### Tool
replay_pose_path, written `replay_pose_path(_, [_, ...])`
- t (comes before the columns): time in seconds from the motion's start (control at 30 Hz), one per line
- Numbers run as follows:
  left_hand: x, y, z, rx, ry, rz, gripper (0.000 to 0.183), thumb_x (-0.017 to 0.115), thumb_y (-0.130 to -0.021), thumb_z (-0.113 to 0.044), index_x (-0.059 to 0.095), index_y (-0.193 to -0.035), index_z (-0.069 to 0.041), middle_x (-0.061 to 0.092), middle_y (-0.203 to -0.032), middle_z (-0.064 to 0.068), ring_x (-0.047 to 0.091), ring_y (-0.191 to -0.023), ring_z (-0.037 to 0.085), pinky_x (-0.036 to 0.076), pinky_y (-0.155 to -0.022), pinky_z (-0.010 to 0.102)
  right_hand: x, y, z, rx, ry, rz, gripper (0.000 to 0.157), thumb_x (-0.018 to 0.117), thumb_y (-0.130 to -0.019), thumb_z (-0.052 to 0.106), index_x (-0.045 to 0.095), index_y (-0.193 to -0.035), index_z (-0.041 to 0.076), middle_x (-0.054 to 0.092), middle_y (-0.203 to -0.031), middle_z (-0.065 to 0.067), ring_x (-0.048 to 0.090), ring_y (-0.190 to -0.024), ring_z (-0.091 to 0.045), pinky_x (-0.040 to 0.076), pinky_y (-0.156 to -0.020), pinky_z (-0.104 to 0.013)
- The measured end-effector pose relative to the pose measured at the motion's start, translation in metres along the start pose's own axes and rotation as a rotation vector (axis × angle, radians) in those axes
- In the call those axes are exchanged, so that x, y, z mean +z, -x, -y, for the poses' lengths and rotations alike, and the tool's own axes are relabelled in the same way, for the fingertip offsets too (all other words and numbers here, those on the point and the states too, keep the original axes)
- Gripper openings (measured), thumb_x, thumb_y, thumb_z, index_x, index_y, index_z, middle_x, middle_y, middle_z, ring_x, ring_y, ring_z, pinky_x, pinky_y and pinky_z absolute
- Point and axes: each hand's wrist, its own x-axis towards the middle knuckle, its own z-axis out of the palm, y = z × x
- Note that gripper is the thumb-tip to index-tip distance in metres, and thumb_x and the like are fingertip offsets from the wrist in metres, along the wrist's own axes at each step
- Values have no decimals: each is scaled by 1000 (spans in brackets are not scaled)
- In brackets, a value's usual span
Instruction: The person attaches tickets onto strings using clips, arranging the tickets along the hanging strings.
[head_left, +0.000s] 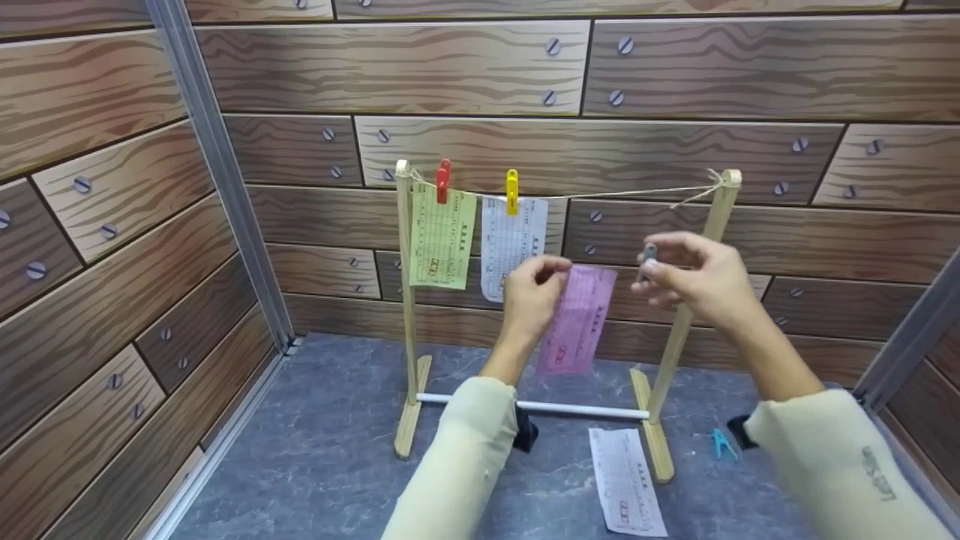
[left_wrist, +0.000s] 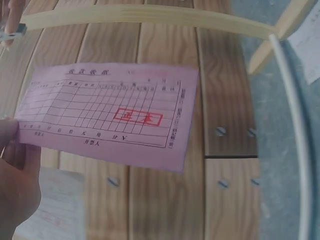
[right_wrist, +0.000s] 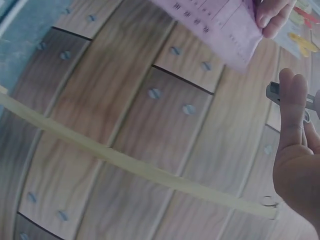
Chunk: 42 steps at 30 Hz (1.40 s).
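Observation:
My left hand pinches a pink receipt slip by its upper left corner, and the slip hangs below the string. To the right, my right hand holds a grey clothespin between thumb and fingers. The right wrist view shows the clothespin lying across the fingers. On the string, a red clothespin holds a green slip at the left. Beside it a yellow clothespin holds a white slip, partly hidden behind my left hand.
The string is tied between two wooden posts joined low down by a white rod. Another white slip lies on the grey surface in front. A blue clothespin lies right of the stand. Wood-patterned panels stand behind.

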Motion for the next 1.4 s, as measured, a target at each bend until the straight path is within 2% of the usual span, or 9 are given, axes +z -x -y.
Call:
replay_pose_path(0.13, [1,-16,-15,-14,58,2,13,68,-87,7,74,-97,1,73,-95,7,63,-84,12,53,-77,25,0,-10,15,-26,9,-1,32,70,-94,2,61,-125,1,70,-98,-7,74,-78,-23,59,-68,-39])
replay_pose_path(0.27, [5,-34,-29,1,87,-8,9,69,-85,8,71,-93,4,68,-84,6,58,-75,9,50,-71,22,-3,-18,24,-44,-18,-3,30,69,-94,1,62,-123,3,70,-99,-6,74,-77,-22,59,-65,-36])
replay_pose_path(0.37, [9,-43,-38,2,104,-56,9,70,-84,9,66,-89,3,60,-77,3,53,-71,7,46,-68,20,-5,-21,29,-45,-37,-3,28,69,-94,2,62,-122,3,70,-99,-6,74,-77,-23,59,-65,-35])
replay_pose_path(0.47, [15,-50,-46,-20,129,-118,18,71,-84,9,64,-98,1,63,-80,4,56,-72,6,48,-68,20,-7,-24,33,-50,-64,-8,27,69,-94,1,63,-120,3,70,-97,-7,74,-75,-23,59,-65,-35])
replay_pose_path(0.63, [25,-57,-60,-88,67,-228,40,73,-86,6,66,-123,-5,71,-83,8,62,-73,10,50,-66,22,-6,-27,38,-55,-125,-26,24,70,-93,-1,66,-116,3,70,-95,-10,74,-73,-24,58,-65,-36])
replay_pose_path(0.77, [31,-64,-67,-163,-20,-279,41,77,-85,2,70,-124,-7,70,-79,2,61,-69,9,48,-63,22,-6,-29,39,-51,-144,-33,24,71,-92,-1,66,-115,3,70,-94,-13,74,-72,-25,58,-64,-37])
replay_pose_path(0.93, [32,-71,-70,-217,-130,-291,24,78,-84,0,78,-107,-6,69,-76,1,60,-67,10,47,-64,23,-6,-29,40,-47,-134,-29,24,70,-93,-1,64,-116,2,70,-93,-13,74,-72,-24,58,-65,-38])
replay_pose_path(1.13, [28,-72,-70,-209,-239,-254,7,78,-85,-3,78,-90,-7,67,-73,-1,60,-70,13,47,-68,28,-5,-31,43,-52,-169,-31,23,70,-92,-3,64,-114,2,71,-91,-9,74,-71,-25,58,-63,-37])
replay_pose_path(1.4, [26,-69,-68,-229,-251,-190,7,74,-89,-8,72,-84,-13,66,-75,-7,61,-72,10,46,-69,27,5,-42,48,-74,-122,-36,24,67,-93,-5,62,-116,-1,68,-97,-14,73,-70,-21,58,-63,-35])
